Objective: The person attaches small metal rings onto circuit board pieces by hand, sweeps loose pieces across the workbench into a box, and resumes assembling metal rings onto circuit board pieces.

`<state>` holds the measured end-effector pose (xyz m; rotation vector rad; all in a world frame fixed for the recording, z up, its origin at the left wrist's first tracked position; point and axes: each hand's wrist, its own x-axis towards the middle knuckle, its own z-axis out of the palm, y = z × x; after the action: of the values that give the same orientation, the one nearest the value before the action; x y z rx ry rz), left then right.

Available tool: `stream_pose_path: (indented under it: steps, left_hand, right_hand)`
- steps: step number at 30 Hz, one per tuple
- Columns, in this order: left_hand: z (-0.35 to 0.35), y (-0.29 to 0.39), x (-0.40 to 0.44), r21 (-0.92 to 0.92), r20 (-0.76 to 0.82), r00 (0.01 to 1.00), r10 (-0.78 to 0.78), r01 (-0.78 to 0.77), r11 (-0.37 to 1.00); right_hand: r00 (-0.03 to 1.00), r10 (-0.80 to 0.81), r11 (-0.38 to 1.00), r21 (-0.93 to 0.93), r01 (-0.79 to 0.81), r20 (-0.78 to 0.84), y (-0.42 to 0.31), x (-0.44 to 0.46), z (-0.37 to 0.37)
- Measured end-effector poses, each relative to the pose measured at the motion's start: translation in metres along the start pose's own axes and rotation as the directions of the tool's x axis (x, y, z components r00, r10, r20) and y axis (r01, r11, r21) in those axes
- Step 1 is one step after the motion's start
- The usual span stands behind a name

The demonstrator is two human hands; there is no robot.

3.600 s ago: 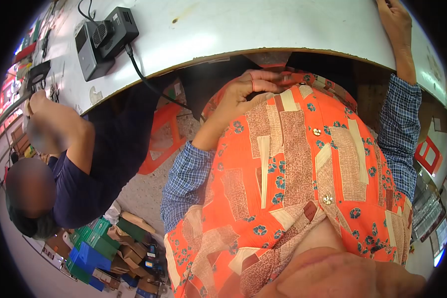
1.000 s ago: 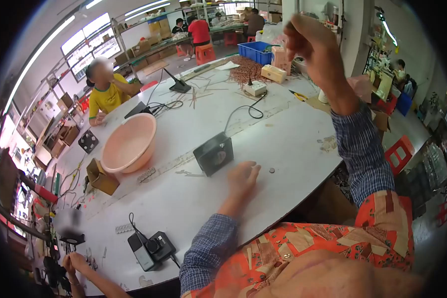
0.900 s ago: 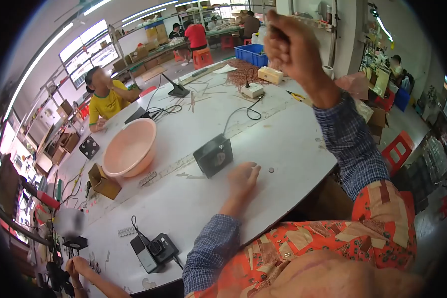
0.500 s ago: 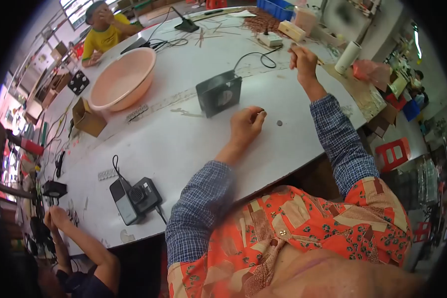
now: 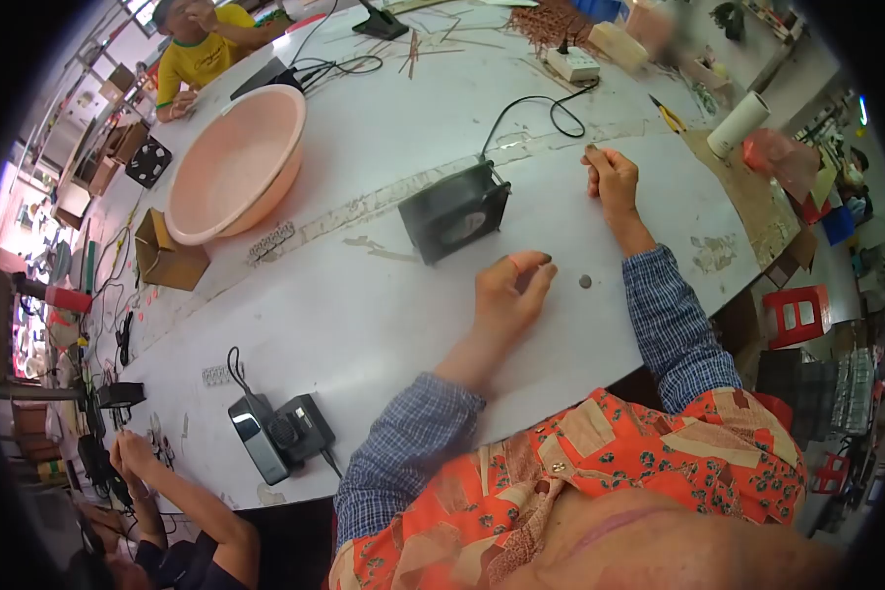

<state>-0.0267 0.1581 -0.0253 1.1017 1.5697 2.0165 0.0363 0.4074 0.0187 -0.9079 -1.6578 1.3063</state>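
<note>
Right up close it's the orange patterned shirt (image 5: 610, 462) at the near edge of the white worktop (image 5: 383, 334), with two blue checked sleeves (image 5: 680, 315) stretched over the surface. Near left sits a dark gadget (image 5: 283, 430), cable attached, and beyond it a co-worker's hands (image 5: 134, 456) are close together. Now the left hand (image 5: 511, 295): fingers curled, thumb out towards the forefinger, and whether anything's pinched in there, I can't tell! To its right lies a small dark disc (image 5: 585, 281), apart from both hands. Farther in, there's the black fan (image 5: 452, 216), standing on the worktop just beyond the left hand. Over to the right, the right hand (image 5: 614, 181), fingers bent and bunched near the thumb; again, no telling whether they grip something. Across on the left, a cardboard box (image 5: 172, 258) beside the big pink basin (image 5: 231, 162). Farther out, yellow-handled pliers (image 5: 670, 116), a white socket block (image 5: 572, 64), and way back a person in a yellow shirt (image 5: 204, 61), one hand up at the face!
</note>
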Motion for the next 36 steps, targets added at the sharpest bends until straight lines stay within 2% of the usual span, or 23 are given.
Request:
stream_pose_path:
  steps: [3,9,10,19,20,22,26,29,31,33,36]
  left_hand:
    - [-0.003,0.017,-0.003,0.047,0.070,0.995,-0.069,0.066,0.997]
    - [0.004,0.022,-0.007,-0.125,0.120,0.991,-0.058,0.073,0.989]
    - [-0.001,0.025,-0.008,-0.126,0.180,0.981,-0.077,0.101,0.987]
    - [-0.002,0.031,-0.011,-0.242,0.046,0.985,-0.165,0.171,0.955]
    - [-0.002,0.032,-0.017,-0.242,0.080,0.978,-0.192,0.206,0.948]
    - [-0.006,0.031,-0.017,-0.227,0.145,0.965,-0.219,0.247,0.942]
    - [-0.004,0.030,-0.015,-0.164,0.063,0.987,-0.151,0.159,0.973]
    - [0.002,0.027,-0.009,-0.050,-0.004,1.000,-0.020,0.020,0.999]
    - [0.004,0.028,0.004,0.058,-0.040,0.993,0.113,-0.110,0.992]
    - [0.006,0.027,0.007,0.069,0.031,0.999,0.044,-0.046,0.997]
    - [0.005,0.023,0.004,0.102,0.047,0.999,-0.003,-0.002,0.995]
  right_hand:
    - [0.994,-0.085,0.991,-0.098,0.091,0.065,0.000,-0.005,0.004]
    - [0.993,-0.093,0.988,-0.121,0.101,0.076,0.004,-0.006,-0.005]
    - [0.992,-0.101,0.986,-0.122,0.110,0.078,0.005,-0.006,-0.006]
    - [0.991,-0.101,0.987,-0.113,0.110,0.084,0.006,-0.010,-0.008]
    - [0.991,-0.099,0.988,-0.109,0.109,0.094,0.007,-0.013,-0.010]
    - [0.994,-0.087,0.985,-0.146,0.096,0.068,0.004,-0.017,-0.013]
    - [0.992,-0.121,0.956,-0.266,0.126,0.034,0.001,-0.017,-0.018]
    - [0.954,-0.293,0.882,-0.369,0.294,0.059,0.019,-0.013,-0.029]
    - [0.960,-0.274,0.899,-0.368,0.236,-0.053,0.014,-0.015,-0.027]
    - [0.970,-0.218,0.889,-0.431,0.151,-0.111,0.025,-0.015,-0.033]
    - [0.980,-0.179,0.849,-0.517,0.111,-0.083,0.042,-0.014,-0.045]
